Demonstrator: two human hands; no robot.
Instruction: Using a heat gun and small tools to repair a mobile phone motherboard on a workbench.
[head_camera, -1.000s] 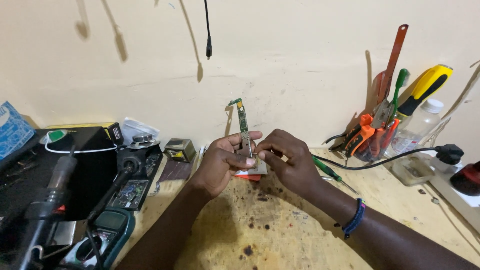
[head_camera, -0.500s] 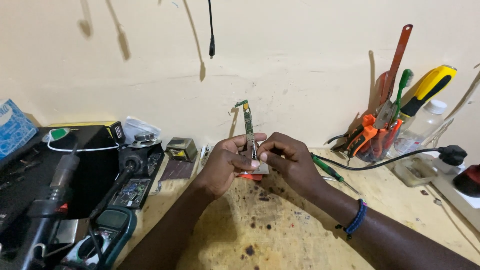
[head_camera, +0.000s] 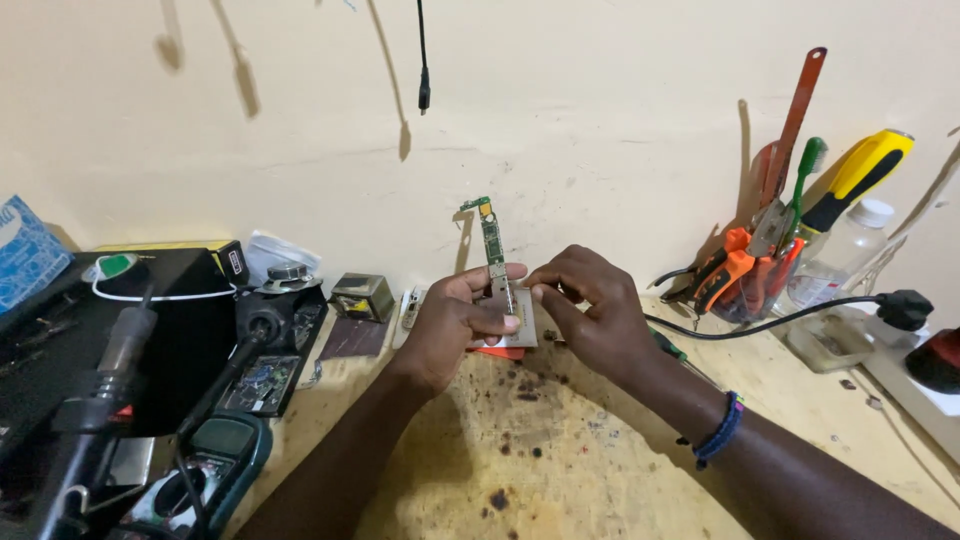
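A cream wall (head_camera: 600, 110) filled the upper half of the frame, and a stained wooden bench (head_camera: 560, 470) took the lower half. At the left edge sat a black case (head_camera: 110, 330) with a hot-air wand (head_camera: 105, 390) lying across it, and below that, in the lower left corner, a green meter (head_camera: 215, 465). At the right, a clear jar (head_camera: 755, 290) held orange pliers, a green brush and a yellow-handled tool, with a plastic bottle (head_camera: 840, 250) just beside it and a black cable (head_camera: 790, 315) running toward the centre.

Both forearms rose from the bottom edge and met at the centre of the frame. The left hand (head_camera: 450, 325) came in from lower left, its wrist bent up and its thumb lying across the front of a small grey plate (head_camera: 515, 330), fingers curled behind it in a grip. The right hand (head_camera: 590, 315) came in from lower right, a beaded band (head_camera: 720, 430) on its wrist, its fingers curled and its thumb and forefinger pinched on the plate's right edge.

A narrow green board (head_camera: 493, 245) stood nearly upright from the plate, held between the two thumbs, its top end against the wall. Under the hands, a bit of red (head_camera: 500, 352) showed on the bench.
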